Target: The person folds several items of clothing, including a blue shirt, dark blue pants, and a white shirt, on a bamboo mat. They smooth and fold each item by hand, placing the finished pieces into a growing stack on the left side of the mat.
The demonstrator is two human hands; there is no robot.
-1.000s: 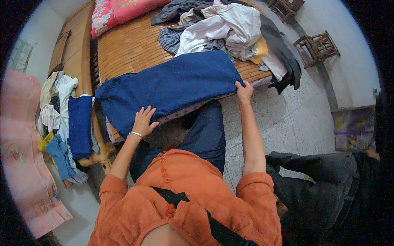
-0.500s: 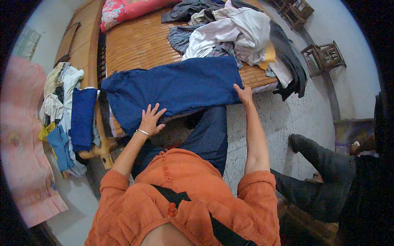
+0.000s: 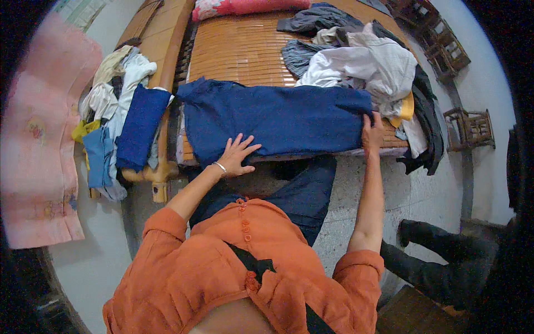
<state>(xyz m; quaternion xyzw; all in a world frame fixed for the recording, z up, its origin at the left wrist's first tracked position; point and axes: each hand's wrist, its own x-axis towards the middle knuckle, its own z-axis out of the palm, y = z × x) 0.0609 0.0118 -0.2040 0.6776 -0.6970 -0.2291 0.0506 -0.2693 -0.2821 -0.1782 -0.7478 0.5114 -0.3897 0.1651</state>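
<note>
A dark blue garment [image 3: 289,117] lies stretched lengthwise along the near edge of the mat-covered bed; I cannot tell its exact kind. My left hand [image 3: 238,156], with a bangle at the wrist, rests on the garment's lower edge, fingers spread. At the other end my right hand [image 3: 372,132] grips the right edge of the cloth between thumb and fingers. Just beyond that end, a heap of white clothes [image 3: 384,64] spreads over the mat. The garment's underside is hidden.
The bamboo mat [image 3: 239,50] covers the bed. Folded clothes, including a blue piece [image 3: 142,128], hang over the wooden rail at left. A pink cloth [image 3: 44,139] hangs farther left. Wooden stools [image 3: 470,129] stand at right. Another person's dark-trousered leg [image 3: 445,245] is at lower right.
The view has shifted, so the bed and clothes sit farther right in the picture. Both hands keep their places on the garment, whose cloth looks slightly flatter on the left.
</note>
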